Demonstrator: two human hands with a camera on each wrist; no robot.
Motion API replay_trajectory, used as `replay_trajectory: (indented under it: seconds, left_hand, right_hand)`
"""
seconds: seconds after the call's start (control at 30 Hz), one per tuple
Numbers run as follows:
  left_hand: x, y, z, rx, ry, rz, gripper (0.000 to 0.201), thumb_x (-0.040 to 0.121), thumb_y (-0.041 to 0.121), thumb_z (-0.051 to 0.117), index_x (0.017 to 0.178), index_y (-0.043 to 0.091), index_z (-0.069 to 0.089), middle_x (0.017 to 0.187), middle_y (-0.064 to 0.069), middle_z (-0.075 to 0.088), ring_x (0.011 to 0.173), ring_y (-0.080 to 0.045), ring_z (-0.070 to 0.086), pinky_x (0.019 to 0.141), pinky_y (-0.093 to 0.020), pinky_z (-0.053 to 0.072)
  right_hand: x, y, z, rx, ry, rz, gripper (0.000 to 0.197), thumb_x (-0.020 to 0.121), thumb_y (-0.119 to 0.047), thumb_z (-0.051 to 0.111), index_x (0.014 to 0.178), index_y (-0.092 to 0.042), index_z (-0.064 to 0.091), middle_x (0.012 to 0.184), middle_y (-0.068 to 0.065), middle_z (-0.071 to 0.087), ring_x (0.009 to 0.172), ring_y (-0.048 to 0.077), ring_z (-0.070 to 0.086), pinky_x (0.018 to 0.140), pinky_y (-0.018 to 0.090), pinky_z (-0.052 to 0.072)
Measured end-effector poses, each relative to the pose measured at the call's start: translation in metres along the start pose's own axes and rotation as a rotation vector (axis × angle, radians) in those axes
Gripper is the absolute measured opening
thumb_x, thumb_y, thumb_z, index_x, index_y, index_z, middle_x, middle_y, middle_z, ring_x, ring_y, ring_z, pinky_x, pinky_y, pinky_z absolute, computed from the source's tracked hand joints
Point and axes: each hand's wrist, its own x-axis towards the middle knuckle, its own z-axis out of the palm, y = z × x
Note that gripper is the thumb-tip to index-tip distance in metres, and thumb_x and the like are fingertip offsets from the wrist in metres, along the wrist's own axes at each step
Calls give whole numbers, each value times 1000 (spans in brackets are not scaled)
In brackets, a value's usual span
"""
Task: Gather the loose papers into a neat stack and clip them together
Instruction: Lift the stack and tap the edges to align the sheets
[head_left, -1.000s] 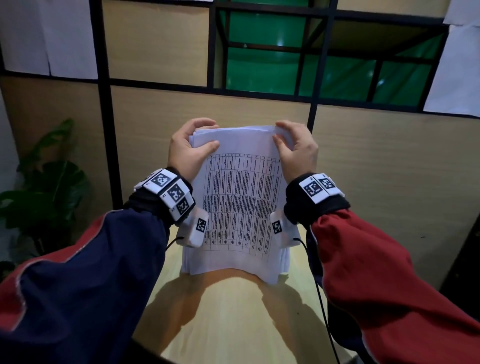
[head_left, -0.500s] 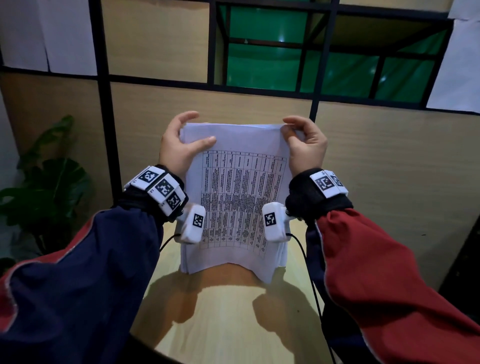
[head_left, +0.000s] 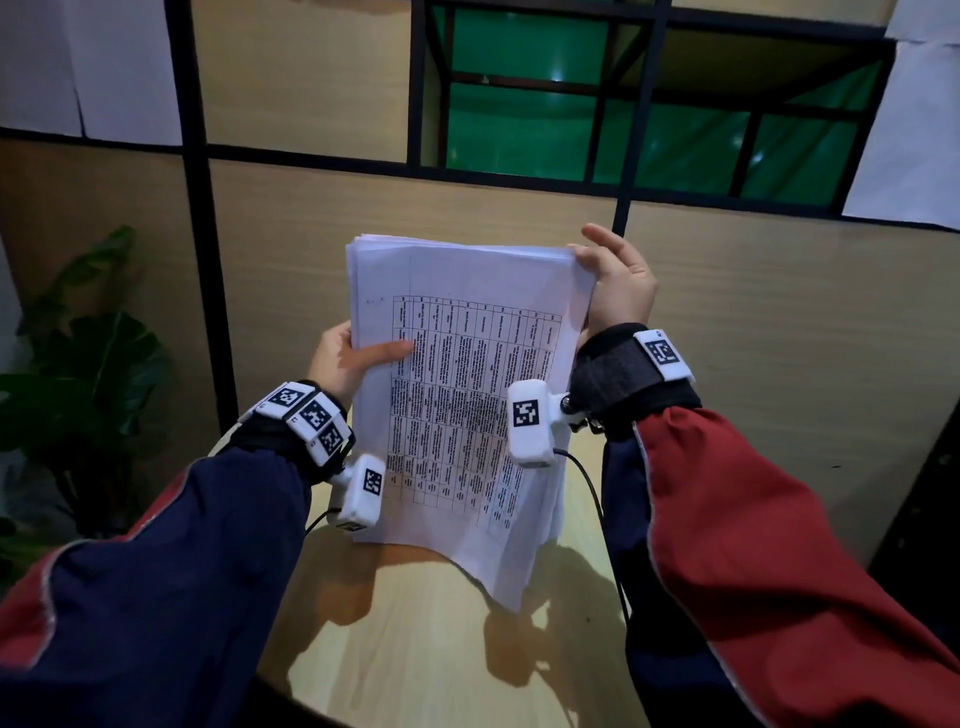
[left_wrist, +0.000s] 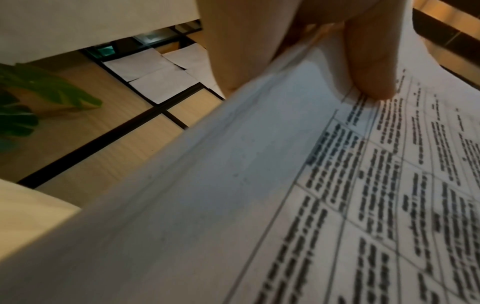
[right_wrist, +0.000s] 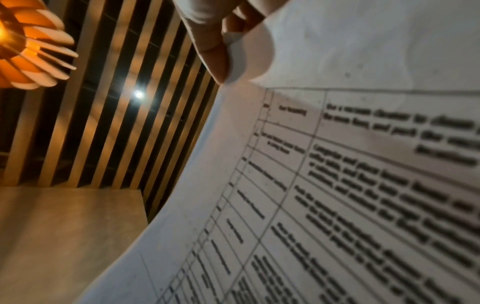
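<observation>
A stack of white papers (head_left: 467, 389) with a printed table on the top sheet stands upright, its bottom edge on the wooden table (head_left: 415, 623). The sheets fan slightly at the top left and bottom right. My left hand (head_left: 358, 358) grips the left edge at mid height, its thumb (left_wrist: 369, 72) lying on the front page (left_wrist: 233, 185). My right hand (head_left: 613, 286) holds the top right corner, thumb at the front, fingers (right_wrist: 210, 51) stretched behind the sheets (right_wrist: 337, 185). No clip is in view.
A wood-panelled partition with black frames (head_left: 197, 260) rises just behind the table. A leafy plant (head_left: 88, 374) stands at the left. White sheets (head_left: 914, 130) hang on the wall at the upper right. A lamp (right_wrist: 23, 47) glows overhead.
My left hand has slid from the top left corner down to the middle of the left edge. My right hand has turned at the top right corner, its fingers straighter. The stack leans slightly.
</observation>
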Motion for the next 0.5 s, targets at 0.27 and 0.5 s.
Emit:
replay_trajectory:
  seconds: [0.27,0.5]
  left_hand:
    - [1,-6,3,-97,69,54,31,73,-6,67,94,15,61,91,2,70,85,-13,66,68,-18,57]
    - [2,-9,0,-117,96,73,30,75,-6,66,92,18,59,94,0,66,82,-14,64,68,-23,56]
  right_hand:
    - [-3,16,-3,-166,11,-343,30,81,3,64,91,-25,62,79,-4,64,80,13,62,86,32,52]
    - [-5,25,-15,-383,-82,-328,39,72,-25,75,105,-35,58,103,3,60,94,15,57,87,23,49]
